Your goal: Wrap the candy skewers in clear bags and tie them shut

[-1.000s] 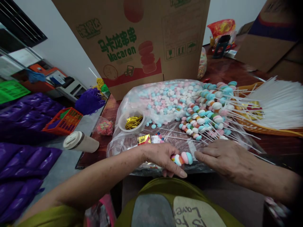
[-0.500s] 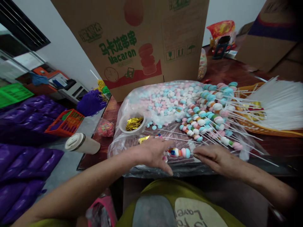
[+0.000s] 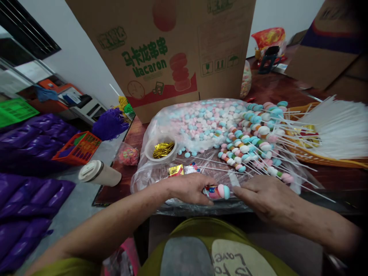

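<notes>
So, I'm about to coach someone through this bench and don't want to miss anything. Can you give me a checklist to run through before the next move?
1. Left hand on the candy skewer: ok, it holds the near end.
2. Right hand grip: cannot tell; whatever its fingertips may pinch is hidden.
3. Printed wrapper reaching the tip: not ok; pink and blue end pieces show beyond the print.
4. Gold strips contained: ok, inside the bowl.
5. White sticks on hand: ok, a large bundle at the orange basket.
</notes>
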Demonstrator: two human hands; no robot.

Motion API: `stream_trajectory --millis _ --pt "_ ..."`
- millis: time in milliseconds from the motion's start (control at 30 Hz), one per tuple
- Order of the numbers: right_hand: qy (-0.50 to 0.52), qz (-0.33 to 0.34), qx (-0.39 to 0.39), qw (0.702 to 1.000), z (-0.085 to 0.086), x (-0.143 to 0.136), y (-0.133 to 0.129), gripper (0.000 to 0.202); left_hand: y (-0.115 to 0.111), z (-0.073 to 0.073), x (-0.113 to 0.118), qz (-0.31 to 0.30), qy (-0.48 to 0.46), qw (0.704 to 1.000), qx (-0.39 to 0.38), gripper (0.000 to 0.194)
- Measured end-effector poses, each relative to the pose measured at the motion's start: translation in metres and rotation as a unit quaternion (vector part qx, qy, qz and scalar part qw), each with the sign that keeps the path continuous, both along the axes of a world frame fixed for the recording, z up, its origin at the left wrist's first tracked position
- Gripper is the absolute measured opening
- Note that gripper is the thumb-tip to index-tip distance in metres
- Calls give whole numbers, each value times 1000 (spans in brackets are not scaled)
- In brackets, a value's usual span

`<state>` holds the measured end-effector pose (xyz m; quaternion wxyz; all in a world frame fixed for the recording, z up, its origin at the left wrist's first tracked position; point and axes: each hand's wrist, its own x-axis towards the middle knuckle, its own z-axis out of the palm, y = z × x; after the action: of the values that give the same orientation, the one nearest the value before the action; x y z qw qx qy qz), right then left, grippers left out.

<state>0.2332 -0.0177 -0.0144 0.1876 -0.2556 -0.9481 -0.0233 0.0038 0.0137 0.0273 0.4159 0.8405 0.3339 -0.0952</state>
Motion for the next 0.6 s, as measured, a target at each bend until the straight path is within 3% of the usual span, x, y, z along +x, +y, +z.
stream_trajectory --millis 100,200,400,600 --pt "-19 -7 -92 996 -6 -5 3 20 0 -5 8 -8 31 999 35 26" --pt "-17 3 -152 988 -9 -2 9 17 4 -7 4 27 42 999 20 39" --pt "-22 30 -175 984 -6 12 10 16 8 -6 -7 63 14 996 -68 36" --pt "-43 -5 -169 985 0 -1 7 13 -3 -12 12 71 -20 997 -3 32"
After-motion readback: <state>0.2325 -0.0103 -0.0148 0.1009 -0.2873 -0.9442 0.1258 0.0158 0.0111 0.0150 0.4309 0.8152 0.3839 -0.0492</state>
